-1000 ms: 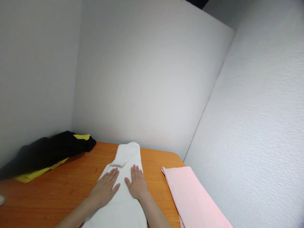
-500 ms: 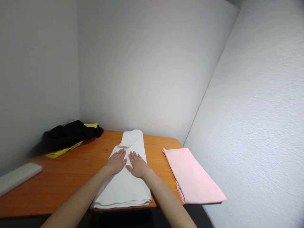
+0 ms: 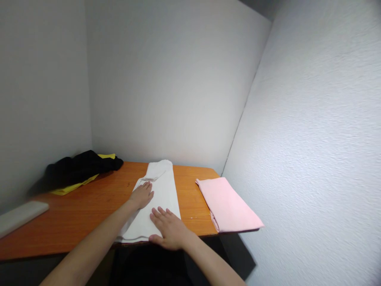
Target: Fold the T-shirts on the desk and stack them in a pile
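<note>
A long folded white cloth (image 3: 160, 186) lies down the middle of an orange wooden table (image 3: 89, 206), reaching from the back wall to the front edge. My left hand (image 3: 142, 194) rests flat and open on the cloth's middle, fingers pointing away from me. My right hand (image 3: 167, 228) lies open at the cloth's near end, over the table's front edge, fingers spread and pointing left. Neither hand grips anything.
A folded pink cloth (image 3: 226, 204) lies at the table's right end, its corner past the edge. A black garment (image 3: 79, 167) on a yellow one (image 3: 71, 184) sits at the back left. A pale flat object (image 3: 19, 216) lies at the far left. Grey walls close three sides.
My right hand has slid back along the white cloth to its near end. My left hand stays on the middle. The camera has pulled back and turned slightly.
</note>
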`<state>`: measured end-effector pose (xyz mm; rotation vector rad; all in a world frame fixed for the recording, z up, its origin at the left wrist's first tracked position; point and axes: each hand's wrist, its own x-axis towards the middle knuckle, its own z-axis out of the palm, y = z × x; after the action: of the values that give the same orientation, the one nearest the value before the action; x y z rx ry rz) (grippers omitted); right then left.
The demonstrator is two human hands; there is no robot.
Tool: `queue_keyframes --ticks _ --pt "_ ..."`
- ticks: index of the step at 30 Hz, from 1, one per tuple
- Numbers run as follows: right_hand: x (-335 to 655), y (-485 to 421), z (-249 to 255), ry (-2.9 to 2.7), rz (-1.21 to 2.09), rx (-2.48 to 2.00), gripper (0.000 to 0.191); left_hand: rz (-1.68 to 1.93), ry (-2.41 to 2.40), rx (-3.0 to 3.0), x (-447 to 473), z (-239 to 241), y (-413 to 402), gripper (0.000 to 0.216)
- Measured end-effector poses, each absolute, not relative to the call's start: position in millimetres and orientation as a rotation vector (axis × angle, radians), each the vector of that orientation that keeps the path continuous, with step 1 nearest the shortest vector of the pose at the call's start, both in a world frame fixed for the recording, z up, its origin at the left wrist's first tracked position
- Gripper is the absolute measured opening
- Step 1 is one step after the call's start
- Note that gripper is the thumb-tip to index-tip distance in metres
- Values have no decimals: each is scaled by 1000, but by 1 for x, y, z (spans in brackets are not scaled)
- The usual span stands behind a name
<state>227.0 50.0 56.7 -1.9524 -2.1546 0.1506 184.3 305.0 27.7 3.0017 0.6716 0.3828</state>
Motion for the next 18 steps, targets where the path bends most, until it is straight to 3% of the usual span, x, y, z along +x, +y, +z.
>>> queue_keyframes --ticks 7,18 --pt "227 52 53 -2156 97 -1972 73 432 455 3064 150 44 269 50" --pt "227 53 51 -2156 116 -1972 74 201 515 2973 80 29 247 69"
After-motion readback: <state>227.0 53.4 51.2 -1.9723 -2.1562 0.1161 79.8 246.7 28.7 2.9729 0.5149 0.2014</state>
